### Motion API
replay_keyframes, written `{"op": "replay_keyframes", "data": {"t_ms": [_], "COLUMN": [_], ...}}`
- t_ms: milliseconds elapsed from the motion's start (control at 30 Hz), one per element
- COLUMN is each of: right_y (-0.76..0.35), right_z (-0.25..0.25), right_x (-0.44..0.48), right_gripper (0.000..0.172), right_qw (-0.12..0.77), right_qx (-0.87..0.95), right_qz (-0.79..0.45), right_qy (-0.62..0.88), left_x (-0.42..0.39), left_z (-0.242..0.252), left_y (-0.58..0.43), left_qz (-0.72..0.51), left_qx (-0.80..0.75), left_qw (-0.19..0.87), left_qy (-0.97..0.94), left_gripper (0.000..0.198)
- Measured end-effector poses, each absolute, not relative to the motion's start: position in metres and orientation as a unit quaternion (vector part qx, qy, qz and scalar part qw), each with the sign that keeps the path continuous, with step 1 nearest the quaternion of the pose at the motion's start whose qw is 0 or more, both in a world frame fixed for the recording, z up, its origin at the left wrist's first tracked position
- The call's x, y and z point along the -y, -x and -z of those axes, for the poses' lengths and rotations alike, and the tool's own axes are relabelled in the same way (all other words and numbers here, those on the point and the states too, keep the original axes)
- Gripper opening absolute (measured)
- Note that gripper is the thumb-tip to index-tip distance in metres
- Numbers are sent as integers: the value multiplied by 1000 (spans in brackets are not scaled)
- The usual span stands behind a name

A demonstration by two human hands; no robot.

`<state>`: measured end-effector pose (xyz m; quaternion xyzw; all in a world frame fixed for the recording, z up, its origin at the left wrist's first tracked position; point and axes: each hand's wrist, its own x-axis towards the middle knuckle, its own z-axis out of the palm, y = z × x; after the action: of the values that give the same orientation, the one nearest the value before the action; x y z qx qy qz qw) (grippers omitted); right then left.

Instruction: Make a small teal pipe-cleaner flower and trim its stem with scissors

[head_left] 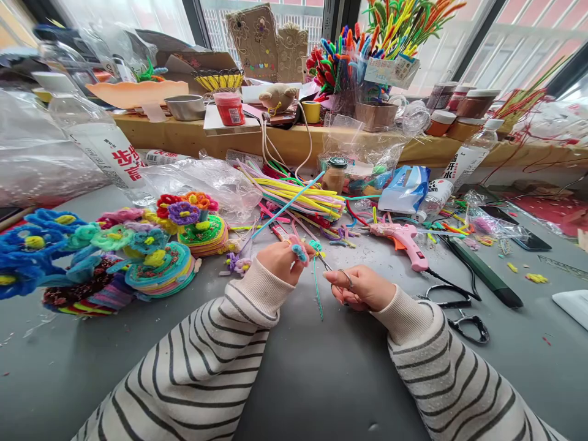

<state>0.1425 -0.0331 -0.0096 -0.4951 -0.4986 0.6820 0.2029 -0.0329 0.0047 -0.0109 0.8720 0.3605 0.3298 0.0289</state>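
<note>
My left hand [278, 263] is closed around a small fuzzy pink and blue pipe cleaner piece [300, 252] above the middle of the table. My right hand [362, 288] grips a pair of metal scissors [348, 279], a finger through a handle ring. The blades point up and left, close to a green curl. Below the hands' gap, a thin teal strand [318, 294] hangs down; which piece it belongs to I cannot tell. Just behind lies a bundle of pipe cleaners [294, 196] in yellow, pink and other colours. A long light-blue pipe cleaner [288, 205] slants across it.
Fuzzy flower pots [160, 269] crowd the left side, beside a plastic bottle [101, 138]. At right lie a pink glue gun [402, 239], black-handled scissors [468, 327], a dark green bar [482, 272] and a phone [528, 237]. Paint jars [475, 104] stand on the wooden sill.
</note>
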Motion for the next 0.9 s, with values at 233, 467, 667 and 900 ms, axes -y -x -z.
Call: {"op": "replay_keyframes", "data": {"t_ms": [233, 467, 667, 900], "right_y": [-146, -142, -140, -142], "right_z": [13, 8, 9, 8], "right_x": [35, 32, 31, 31], "right_gripper": [55, 58, 50, 48], "right_qw": [155, 149, 176, 177], "right_qx": [512, 438, 413, 433], "right_qz": [-740, -777, -756, -736], "right_qy": [407, 427, 476, 490], "left_x": [-3, -2, -5, -4], "left_z": [8, 8, 12, 11], "left_y": [32, 32, 33, 32], "left_qz": [-337, -332, -306, -296], "left_qx": [-320, -321, -340, -350], "left_qw": [42, 11, -34, -62], "left_qy": [-885, -887, -888, -886], "left_gripper": [18, 21, 21, 21]}}
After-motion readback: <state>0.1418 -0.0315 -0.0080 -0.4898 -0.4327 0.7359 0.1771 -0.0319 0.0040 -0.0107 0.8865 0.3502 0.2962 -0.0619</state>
